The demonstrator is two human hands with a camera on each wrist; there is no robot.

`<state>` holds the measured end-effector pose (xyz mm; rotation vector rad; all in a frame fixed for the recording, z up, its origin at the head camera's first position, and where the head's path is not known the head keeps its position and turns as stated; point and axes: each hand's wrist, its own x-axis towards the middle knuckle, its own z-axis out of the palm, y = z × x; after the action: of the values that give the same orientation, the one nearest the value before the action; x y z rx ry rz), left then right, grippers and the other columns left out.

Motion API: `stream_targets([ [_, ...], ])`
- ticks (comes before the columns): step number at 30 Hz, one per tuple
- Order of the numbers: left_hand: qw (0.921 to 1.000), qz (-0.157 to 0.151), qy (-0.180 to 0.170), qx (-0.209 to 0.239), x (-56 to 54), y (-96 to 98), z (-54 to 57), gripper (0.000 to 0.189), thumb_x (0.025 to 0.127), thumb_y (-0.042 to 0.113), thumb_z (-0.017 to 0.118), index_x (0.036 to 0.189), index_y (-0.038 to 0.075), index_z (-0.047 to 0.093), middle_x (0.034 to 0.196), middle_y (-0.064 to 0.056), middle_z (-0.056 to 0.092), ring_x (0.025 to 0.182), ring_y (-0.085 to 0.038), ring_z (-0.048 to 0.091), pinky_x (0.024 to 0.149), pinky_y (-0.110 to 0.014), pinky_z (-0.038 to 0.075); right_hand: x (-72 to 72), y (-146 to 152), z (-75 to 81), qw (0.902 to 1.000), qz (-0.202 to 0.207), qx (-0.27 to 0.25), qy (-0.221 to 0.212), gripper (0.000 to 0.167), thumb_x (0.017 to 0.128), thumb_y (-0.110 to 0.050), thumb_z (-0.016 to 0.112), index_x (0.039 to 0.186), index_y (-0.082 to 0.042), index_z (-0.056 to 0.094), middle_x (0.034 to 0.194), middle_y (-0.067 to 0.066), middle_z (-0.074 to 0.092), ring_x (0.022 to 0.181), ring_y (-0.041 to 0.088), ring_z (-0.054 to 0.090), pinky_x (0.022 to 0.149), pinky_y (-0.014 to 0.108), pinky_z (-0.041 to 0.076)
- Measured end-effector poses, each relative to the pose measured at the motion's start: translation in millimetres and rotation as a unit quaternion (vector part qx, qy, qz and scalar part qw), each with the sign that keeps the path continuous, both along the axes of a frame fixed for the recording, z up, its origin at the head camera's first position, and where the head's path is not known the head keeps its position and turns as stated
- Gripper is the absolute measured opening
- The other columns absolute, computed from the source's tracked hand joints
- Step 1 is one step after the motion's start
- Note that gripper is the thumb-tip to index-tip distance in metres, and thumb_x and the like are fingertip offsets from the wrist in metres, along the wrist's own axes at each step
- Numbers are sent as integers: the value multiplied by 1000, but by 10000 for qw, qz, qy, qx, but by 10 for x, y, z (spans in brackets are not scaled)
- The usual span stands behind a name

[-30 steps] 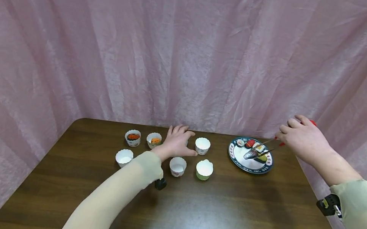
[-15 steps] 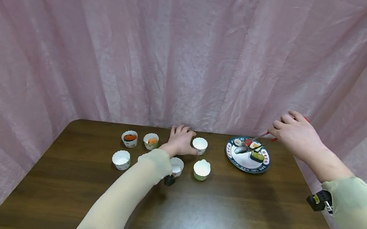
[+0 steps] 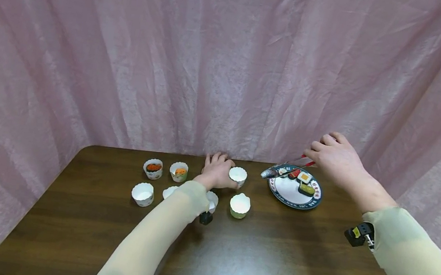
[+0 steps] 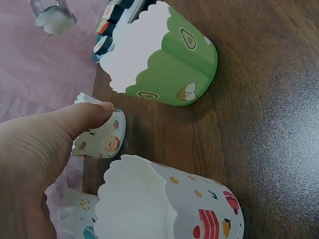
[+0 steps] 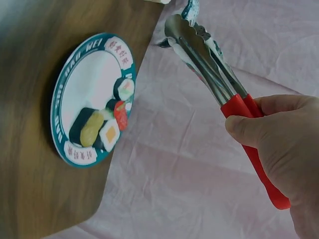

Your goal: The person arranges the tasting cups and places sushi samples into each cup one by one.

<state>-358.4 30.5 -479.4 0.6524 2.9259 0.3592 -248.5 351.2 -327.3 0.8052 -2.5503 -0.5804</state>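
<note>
My left hand (image 3: 216, 173) is around the left side of a white paper baking cup (image 3: 238, 175) in the back row. Its thumb (image 4: 89, 117) lies across the cup's front near the scalloped rim; the other fingers are behind. My right hand (image 5: 279, 134) grips red-handled metal tongs (image 5: 237, 107), pinching the handles. At the tongs' tips is a small silvery piece (image 3: 269, 173), with a white, rice-like side in the left wrist view. It hangs at the left rim of a teal-edged plate (image 3: 291, 195), which bears several sushi pieces (image 5: 89, 129).
A green avocado-print cup (image 3: 240, 206) stands in front of the gripped cup. Other paper cups are to the left, two holding orange-topped pieces: one cup (image 3: 152, 175) and its neighbour (image 3: 178, 178). My left forearm overlaps some front cups. A pink curtain (image 3: 213, 63) hangs behind the table.
My right hand has moved left, carrying the tongs and silvery piece from over the plate's middle to past its left rim. My left hand has come against the white cup.
</note>
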Motion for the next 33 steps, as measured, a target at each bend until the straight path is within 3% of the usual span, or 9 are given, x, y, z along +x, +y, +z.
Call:
stream_targets([
  [17, 9999, 1, 171, -10, 84, -73, 69, 71, 78, 62, 80, 134, 24, 61, 162, -12, 33, 153, -37, 15, 119, -66, 4, -98, -160, -272, 9920, -255, -1125, -505, 35, 83, -16, 85, 117, -17, 76, 110, 4, 69, 101, 34, 55, 100, 60, 38],
  [29, 9999, -26, 114, 87, 65, -83, 21, 66, 81, 59, 79, 134, 24, 61, 163, -12, 30, 154, -37, 12, 120, -65, 1, -176, -258, -502, 9785, -479, -1830, -817, 34, 86, -16, 82, 119, -18, 75, 100, 2, 65, 102, 33, 53, 97, 58, 39],
  [33, 9998, -40, 143, 101, 79, -91, 22, 65, 80, 61, 79, 131, 24, 63, 163, -12, 32, 154, -37, 13, 120, -65, 2, -170, -318, -576, 9705, -625, -2078, -1048, 35, 88, -21, 82, 122, -19, 74, 104, 2, 67, 100, 30, 52, 96, 57, 39],
])
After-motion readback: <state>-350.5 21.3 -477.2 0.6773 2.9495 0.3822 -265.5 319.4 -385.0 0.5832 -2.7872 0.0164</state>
